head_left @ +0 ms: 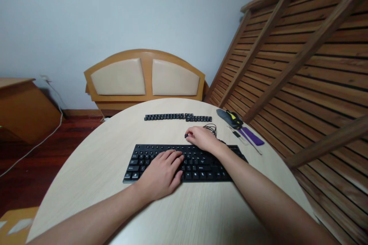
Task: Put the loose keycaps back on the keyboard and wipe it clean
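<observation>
A black keyboard (198,176) lies across the near part of the round table. Resting on its middle keys is my left hand (162,172), palm down with the fingers stretched out, and it grips nothing. Just beyond the keyboard's back edge, my right hand (201,138) pinches a small black keycap (186,136) between thumb and fingers. My right forearm covers part of the keyboard's right side. Farther back, loose black keycaps (165,116) stand in two long rows, with a small cluster of keycaps (189,117) toward the right of them.
The pale round table (86,168) carries a coiled black cable (211,127) behind my right hand. At its right edge lie a yellow-and-black tool (234,118), a purple strip (253,136) and thin metal tools. A slatted wooden frame (301,57) leans close on the right.
</observation>
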A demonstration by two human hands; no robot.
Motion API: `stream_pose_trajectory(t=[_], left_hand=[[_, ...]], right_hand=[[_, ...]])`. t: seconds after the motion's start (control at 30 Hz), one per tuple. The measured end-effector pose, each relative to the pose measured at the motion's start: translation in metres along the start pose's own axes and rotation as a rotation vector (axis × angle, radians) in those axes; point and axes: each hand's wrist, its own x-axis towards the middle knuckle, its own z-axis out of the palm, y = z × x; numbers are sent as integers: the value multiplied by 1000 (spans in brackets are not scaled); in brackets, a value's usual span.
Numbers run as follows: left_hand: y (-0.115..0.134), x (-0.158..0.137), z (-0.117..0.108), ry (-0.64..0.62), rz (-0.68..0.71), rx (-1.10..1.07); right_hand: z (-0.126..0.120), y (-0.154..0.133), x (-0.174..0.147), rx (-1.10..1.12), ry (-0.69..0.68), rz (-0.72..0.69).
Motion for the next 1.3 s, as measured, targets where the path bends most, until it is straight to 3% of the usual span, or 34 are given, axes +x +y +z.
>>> stream_pose_trajectory(t=[0.2, 0.33, 0.6, 1.3], left_hand=[[3, 1, 1, 10, -15, 18], [6, 0, 2, 21, -31, 20], [5, -4, 3, 0, -34, 23], [3, -4, 0, -31, -23, 18]], right_hand=[[2, 3, -64, 383, 89, -113], [11, 8, -83, 496, 128, -128], [18, 8, -82, 473, 213, -185], [24, 8, -86, 403, 221, -271]])
